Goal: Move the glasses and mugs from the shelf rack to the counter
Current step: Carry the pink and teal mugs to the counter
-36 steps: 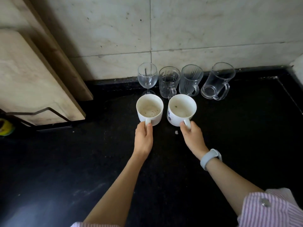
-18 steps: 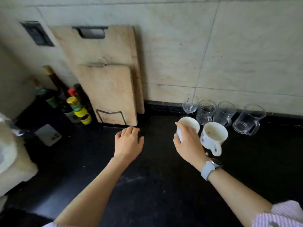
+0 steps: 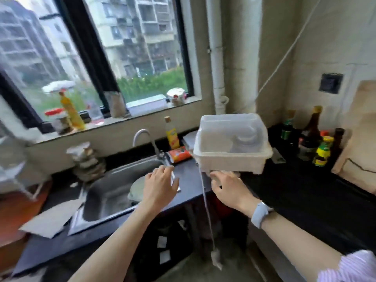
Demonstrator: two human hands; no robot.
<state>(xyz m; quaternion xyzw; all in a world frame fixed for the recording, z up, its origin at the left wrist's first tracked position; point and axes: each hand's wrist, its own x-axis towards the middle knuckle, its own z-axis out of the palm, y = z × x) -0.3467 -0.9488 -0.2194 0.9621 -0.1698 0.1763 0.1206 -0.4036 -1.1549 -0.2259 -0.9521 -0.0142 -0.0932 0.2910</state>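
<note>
Neither hand holds anything: the left hand point(image 3: 160, 187) hovers with fingers spread loosely over the steel sink point(image 3: 105, 198), and the right hand point(image 3: 228, 189) reaches with relaxed fingers just under the front edge of the white plastic dish rack point(image 3: 232, 157) on the black counter point(image 3: 305, 192). Blurred white crockery shows through the rack's clear lid. Sauce bottles point(image 3: 322, 148) stand to the right of the right hand.
</note>
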